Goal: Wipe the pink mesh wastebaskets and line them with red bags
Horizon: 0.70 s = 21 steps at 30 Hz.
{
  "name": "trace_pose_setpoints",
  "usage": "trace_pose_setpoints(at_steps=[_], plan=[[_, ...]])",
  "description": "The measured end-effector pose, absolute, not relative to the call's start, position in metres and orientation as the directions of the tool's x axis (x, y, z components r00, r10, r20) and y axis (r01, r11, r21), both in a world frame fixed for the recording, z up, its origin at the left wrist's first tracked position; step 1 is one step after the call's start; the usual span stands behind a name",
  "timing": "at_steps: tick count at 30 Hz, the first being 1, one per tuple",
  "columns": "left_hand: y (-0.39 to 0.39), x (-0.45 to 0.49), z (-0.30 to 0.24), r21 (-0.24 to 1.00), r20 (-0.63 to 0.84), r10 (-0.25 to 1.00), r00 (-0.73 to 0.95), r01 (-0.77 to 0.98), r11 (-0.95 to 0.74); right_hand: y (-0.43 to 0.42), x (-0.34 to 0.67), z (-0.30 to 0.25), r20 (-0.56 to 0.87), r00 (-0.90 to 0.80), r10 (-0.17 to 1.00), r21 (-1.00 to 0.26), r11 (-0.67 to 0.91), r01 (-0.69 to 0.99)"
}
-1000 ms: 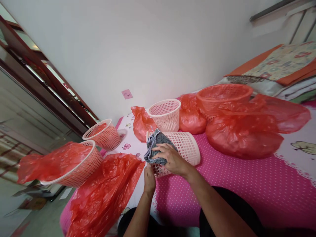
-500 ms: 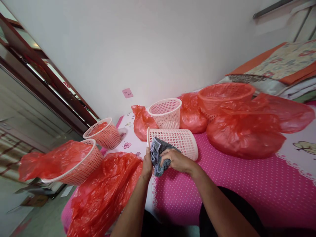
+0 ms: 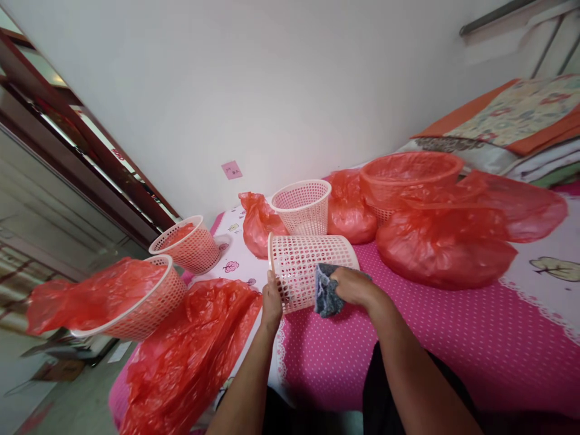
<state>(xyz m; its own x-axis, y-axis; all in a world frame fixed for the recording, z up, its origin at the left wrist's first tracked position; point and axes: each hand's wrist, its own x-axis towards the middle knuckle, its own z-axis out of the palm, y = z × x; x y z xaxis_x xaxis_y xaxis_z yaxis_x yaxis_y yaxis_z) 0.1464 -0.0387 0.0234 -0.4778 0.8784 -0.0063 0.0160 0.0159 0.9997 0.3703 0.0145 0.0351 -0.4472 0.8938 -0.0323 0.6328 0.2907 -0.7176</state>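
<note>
A pale pink mesh plastic basket lies on its side on the bed, its open rim toward the left. My left hand is closed on that rim, with some of the fingers hidden inside the basket. A grey-blue cloth is bunched in my right hand, which presses it against the basket's side near the base. Right behind stands another pale pink basket, upright. A crumpled red plastic bag lies to the left of my left forearm.
At the left are two more baskets, one upright and one tilted, with red plastic in them. Filled-looking red bags and a red-covered basket sit on the right. Folded bedding is stacked at the far right, against the wall.
My right hand has moved the cloth rightward along the basket, from near the rim toward the base. My left hand stays at the rim.
</note>
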Motion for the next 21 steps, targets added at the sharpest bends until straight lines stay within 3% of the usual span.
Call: trace_pose_setpoints(at_steps=[11,14,18,21], plan=[[-0.038,0.164,0.021,0.999,0.035,0.878,-0.477,0.037,-0.020,0.045,0.400,-0.005,0.066,-0.085,0.994,-0.722,0.106,0.684],[-0.039,0.163,0.023,0.999,0.036,0.871,-0.491,0.023,-0.028,0.050,0.401,-0.011,0.096,0.045,0.994,-0.776,0.046,0.629],[-0.043,0.158,0.020,0.998,0.057,0.846,-0.530,0.027,-0.050,0.058,0.401,-0.019,0.200,0.332,0.922,-0.956,0.110,0.272],[-0.052,0.150,0.018,0.998,0.062,0.834,-0.548,0.020,-0.061,0.064,0.404,-0.022,0.142,0.574,0.807,-0.968,0.234,-0.089]])
